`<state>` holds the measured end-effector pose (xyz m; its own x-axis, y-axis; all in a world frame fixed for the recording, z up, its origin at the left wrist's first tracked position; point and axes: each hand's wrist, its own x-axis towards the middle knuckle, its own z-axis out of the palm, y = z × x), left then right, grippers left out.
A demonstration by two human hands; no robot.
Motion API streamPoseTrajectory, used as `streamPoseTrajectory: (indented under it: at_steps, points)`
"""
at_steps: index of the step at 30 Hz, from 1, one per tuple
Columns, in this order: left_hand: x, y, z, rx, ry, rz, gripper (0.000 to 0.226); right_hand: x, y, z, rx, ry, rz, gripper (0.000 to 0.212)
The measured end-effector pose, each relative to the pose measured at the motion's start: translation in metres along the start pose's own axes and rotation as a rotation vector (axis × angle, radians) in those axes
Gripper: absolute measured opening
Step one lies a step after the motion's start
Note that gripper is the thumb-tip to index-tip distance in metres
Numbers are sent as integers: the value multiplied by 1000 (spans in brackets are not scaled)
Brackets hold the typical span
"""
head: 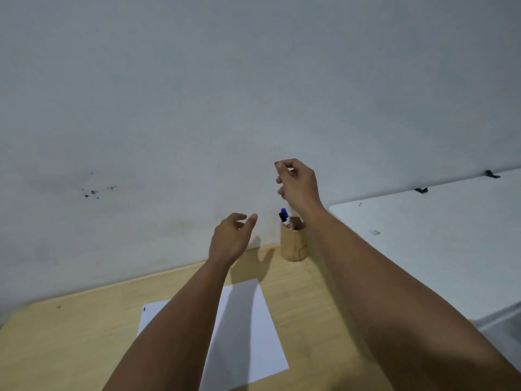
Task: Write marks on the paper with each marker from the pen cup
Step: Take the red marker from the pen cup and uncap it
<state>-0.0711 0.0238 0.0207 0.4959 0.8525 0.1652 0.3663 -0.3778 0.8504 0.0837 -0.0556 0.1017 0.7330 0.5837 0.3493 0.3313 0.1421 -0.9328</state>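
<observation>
A round wooden pen cup (293, 246) stands at the back of the light wooden desk (70, 342), against the wall. A blue-capped marker (284, 213) and a dark-capped one stick out of it. My right hand (297, 184) is raised just above the cup with its fingers pinched. It seems to grip a white-bodied marker, blurred against the wall, with a dark tip at the fingertips. My left hand (232, 238) hovers left of the cup, fingers apart and holding nothing. The white paper (248, 328) lies on the desk under my forearms, with a small blue mark at its left edge.
A pale wall (253, 94) rises straight behind the desk, with dark specks at the left. A white table (423, 249) adjoins the desk on the right, with two dark clips along its far edge.
</observation>
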Motion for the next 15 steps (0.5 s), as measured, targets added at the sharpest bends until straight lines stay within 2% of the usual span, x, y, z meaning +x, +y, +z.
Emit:
streamPoseTrajectory:
  at_steps: [5,8,11,15]
  points:
    - [-30,-24,-70,-22,79,-28,68,-71,22,48,19,-438,269,19]
    - [-52,-42,-107,-55,81,-47,69,-113,29,78,67,-666,323,18]
    - [-74,-64,-139,-17,48,-49,67,-144,27,107,121,-824,359,17]
    - [-100,-92,-184,20,112,-55,61,-173,19,148,135,-941,366,19]
